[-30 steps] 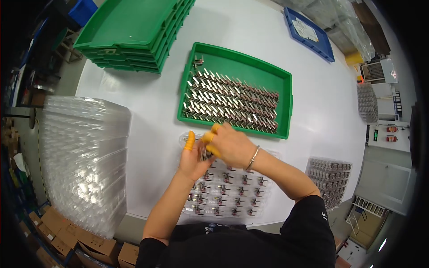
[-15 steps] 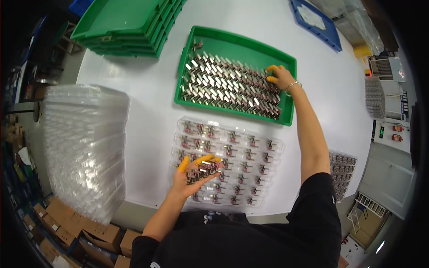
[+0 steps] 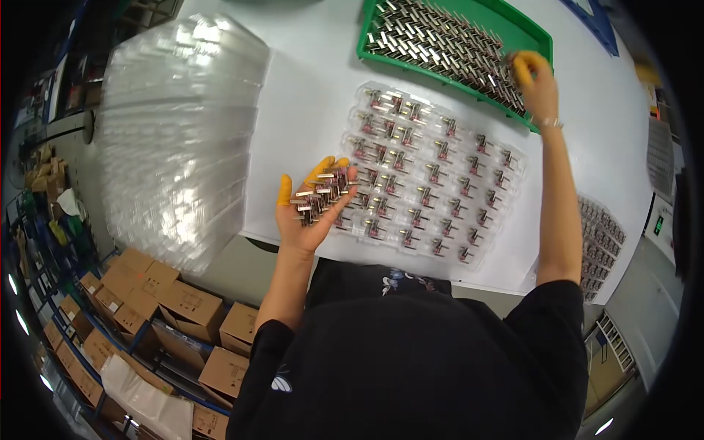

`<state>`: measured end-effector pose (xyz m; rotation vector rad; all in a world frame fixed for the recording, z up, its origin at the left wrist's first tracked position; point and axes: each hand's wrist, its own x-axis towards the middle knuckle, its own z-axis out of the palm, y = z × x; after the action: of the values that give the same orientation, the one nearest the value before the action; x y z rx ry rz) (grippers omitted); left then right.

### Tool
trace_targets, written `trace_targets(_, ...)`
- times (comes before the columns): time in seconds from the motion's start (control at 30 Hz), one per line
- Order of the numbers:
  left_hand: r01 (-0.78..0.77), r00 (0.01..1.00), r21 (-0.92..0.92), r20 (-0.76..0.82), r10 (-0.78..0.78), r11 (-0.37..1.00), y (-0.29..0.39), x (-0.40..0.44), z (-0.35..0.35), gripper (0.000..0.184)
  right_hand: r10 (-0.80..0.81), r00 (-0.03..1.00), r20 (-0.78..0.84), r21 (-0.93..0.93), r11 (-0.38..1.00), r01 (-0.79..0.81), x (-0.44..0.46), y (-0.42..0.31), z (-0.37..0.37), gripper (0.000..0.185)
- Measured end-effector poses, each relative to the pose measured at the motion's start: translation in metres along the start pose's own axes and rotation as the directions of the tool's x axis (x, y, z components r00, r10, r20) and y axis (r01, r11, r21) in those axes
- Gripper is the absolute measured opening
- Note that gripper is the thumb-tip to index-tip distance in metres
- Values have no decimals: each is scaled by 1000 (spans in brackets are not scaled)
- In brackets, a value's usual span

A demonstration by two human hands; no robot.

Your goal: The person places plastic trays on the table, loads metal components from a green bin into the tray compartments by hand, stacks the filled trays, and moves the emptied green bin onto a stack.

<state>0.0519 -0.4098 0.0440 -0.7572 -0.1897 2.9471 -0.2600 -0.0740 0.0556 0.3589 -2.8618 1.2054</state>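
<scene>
My left hand [image 3: 302,233], with yellow finger covers, is palm up and curled around a bunch of small metal parts [image 3: 323,195] with silvery bars and reddish bits. It is beside the left edge of a clear plastic tray [image 3: 420,158], whose pockets hold more such parts in rows. At the right end of a green tray [image 3: 455,82], my right hand [image 3: 540,92] hangs over the packed metal parts [image 3: 433,40]. Its yellow-covered fingers are bent together and slightly blurred; what they pinch is too small to make out.
A tall stack of clear plastic trays [image 3: 180,147] stands on the table's left side. Another filled tray [image 3: 601,246] lies at the right edge. A blue tray [image 3: 595,26] is at the top right. Cardboard boxes [image 3: 189,308] fill racks below on the left.
The view has swung down and to the left, so the trays appear higher and further right. My left hand still holds its bunch. My right hand's fingers have drawn together at the green tray.
</scene>
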Motion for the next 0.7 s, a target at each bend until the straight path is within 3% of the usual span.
trace_targets(0.03,-16,1000,11,-6,16,1000,3,-5,-2,71,-13,995,103,62,998,6,-31,-30,9,13)
trace_targets(0.1,-46,999,31,-10,46,998,9,-14,-6,71,-249,958,144,-25,967,255,-96,-56,42,11)
trace_targets(0.13,-50,999,26,4,50,998,11,-18,-8,71,-103,938,331,-180,969,170,-129,-78,54,8)
trace_targets(0.2,-42,999,9,-5,42,999,12,-27,-12,70,-120,872,474,-297,911,287,-188,-116,82,7)
trace_targets(0.23,-38,999,0,-12,38,999,12,-32,-14,70,-78,849,522,-298,916,267,-216,-132,92,9)
trace_targets(0.27,-34,999,-8,-17,34,999,13,-37,-16,70,-136,827,545,-300,890,344,-238,-135,104,11)
trace_targets(0.43,-1,1000,-82,5,1,997,20,-57,-21,69,-115,805,583,-480,751,454,-284,-159,145,17)
trace_targets(0.6,41,998,-26,48,-40,999,23,-68,-26,67,-213,870,444,-462,778,426,-284,-166,144,27)
trace_targets(0.7,70,996,-27,62,-68,997,22,-73,-30,67,-130,882,454,-495,786,370,-293,-157,121,31)
